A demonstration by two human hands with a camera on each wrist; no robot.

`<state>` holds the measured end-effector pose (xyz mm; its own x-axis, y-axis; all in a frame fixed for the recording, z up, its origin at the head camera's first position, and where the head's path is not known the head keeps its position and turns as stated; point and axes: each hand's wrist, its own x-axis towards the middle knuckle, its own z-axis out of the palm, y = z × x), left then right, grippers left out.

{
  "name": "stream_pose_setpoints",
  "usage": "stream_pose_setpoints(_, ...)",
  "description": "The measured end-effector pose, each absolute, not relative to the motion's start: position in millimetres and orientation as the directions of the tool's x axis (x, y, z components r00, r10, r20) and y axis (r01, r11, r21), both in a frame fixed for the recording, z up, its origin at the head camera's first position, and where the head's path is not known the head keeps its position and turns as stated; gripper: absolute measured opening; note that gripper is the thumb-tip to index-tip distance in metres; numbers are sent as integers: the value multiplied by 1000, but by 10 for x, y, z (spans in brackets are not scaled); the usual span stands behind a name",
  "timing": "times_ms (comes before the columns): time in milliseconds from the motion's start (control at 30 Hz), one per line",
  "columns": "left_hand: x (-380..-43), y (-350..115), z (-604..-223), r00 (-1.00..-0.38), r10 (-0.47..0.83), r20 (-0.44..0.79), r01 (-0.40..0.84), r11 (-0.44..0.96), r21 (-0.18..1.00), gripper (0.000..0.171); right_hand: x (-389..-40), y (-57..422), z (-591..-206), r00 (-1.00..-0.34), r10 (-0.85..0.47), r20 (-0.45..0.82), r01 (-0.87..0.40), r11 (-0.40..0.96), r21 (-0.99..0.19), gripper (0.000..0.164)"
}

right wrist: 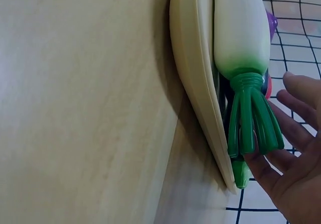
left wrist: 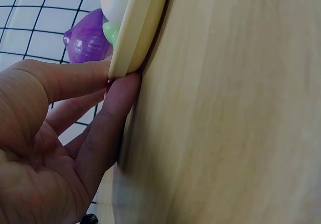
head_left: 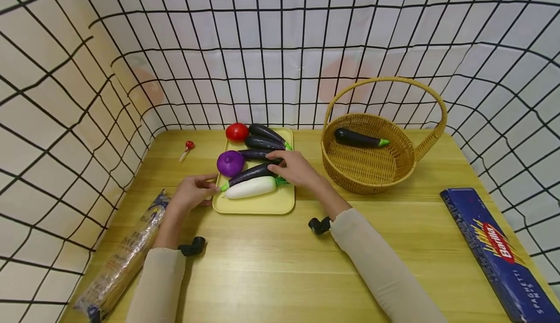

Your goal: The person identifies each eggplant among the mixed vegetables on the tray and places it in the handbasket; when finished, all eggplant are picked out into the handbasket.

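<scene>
We find the left hand [head_left: 191, 191] pinching the near-left rim of the yellow tray [head_left: 253, 207], which lies left of the basket [head_left: 367, 170]. The right hand [head_left: 292, 168], fingers spread, hovers by the eggplants [head_left: 251, 173] and white radish [head_left: 251, 188]. We judge that a tug on the rim could roll the purple onion [head_left: 231, 163] off; careless right fingers could snag the radish's leaves.

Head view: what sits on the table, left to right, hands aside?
Clear plastic packet → red lollipop → yellow tray holding vegetables → wicker basket with one eggplant inside → blue Barilla spaghetti box.
</scene>
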<state>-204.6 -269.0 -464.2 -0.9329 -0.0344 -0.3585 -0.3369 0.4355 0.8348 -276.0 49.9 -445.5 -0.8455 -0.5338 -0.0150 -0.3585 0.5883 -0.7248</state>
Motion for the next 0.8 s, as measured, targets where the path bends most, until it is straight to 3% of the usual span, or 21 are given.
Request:
stream_pose_setpoints(433, -2054, -2673, -4623, -925, -37, -378, -354, 443, 824, 57, -2757, 440, -4461, -765, -644, 14, -525, 611, -592, 42)
stream_pose_setpoints(800, -2048, -2661, -4610, -924, -50, -380, -360, 451, 817, 57, -2744, 391, -4491, -770, -637, -21, -513, 639, -573, 46)
